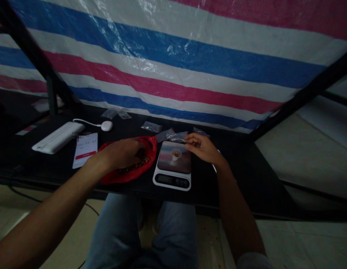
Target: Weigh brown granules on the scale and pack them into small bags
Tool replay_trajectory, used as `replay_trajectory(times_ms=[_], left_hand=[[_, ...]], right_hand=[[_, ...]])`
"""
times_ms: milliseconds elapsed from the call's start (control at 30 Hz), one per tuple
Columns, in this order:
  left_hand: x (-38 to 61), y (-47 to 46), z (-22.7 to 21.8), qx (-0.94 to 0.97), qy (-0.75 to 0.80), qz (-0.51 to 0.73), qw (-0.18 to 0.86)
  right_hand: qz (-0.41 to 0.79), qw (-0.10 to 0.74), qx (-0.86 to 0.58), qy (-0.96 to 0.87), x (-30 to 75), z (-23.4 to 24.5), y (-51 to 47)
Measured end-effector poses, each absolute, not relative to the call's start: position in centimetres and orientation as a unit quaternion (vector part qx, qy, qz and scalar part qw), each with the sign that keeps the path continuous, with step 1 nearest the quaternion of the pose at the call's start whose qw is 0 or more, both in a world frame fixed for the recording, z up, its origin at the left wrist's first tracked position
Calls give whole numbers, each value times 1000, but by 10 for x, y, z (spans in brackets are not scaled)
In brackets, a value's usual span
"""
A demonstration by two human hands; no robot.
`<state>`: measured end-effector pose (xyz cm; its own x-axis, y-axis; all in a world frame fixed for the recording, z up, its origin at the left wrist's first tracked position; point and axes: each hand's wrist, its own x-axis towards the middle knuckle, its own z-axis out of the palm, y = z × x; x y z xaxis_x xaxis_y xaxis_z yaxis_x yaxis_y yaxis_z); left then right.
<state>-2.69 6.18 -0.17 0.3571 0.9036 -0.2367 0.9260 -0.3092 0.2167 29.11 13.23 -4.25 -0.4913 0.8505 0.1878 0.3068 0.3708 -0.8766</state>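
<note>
Centre-left, the left hand [123,152] is resting in the red bag [121,178], grip hidden. The loosely open right hand [202,148] should be avoiding the scale [168,167].

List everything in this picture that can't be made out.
All in the head view:
Fingertips of the left hand: hidden by the hand itself, inside the red bag.
Reading on the scale: too dark and small.
Pieces in the small cup: too small to identify.
Text on the phone: too small.
White-edged object: mostly behind the right forearm.
</note>
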Motion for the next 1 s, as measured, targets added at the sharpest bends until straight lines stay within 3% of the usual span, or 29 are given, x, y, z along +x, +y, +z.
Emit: replay_trajectory(times_ms=[200, 400, 467, 700, 1000], left_hand=[[-32, 58, 0, 815, 565, -22, 131], [-40, 63, 5, 821, 551, -33, 144], [-44, 66, 5, 827, 539, -33, 157], [-54, 73, 3, 812, 544, -12, 214], [-32, 74, 30, 822, 522, 31, 225]], right_hand=[[353, 422, -422, -720, 294, -42, 141], [327, 427, -484, -690, 326, -30, 139], [314, 382, -533, -687, 354, -24, 134], [351, 43, -660, -663, 448, -13, 102], [338, -63, -655, -672, 443, -19, 102]])
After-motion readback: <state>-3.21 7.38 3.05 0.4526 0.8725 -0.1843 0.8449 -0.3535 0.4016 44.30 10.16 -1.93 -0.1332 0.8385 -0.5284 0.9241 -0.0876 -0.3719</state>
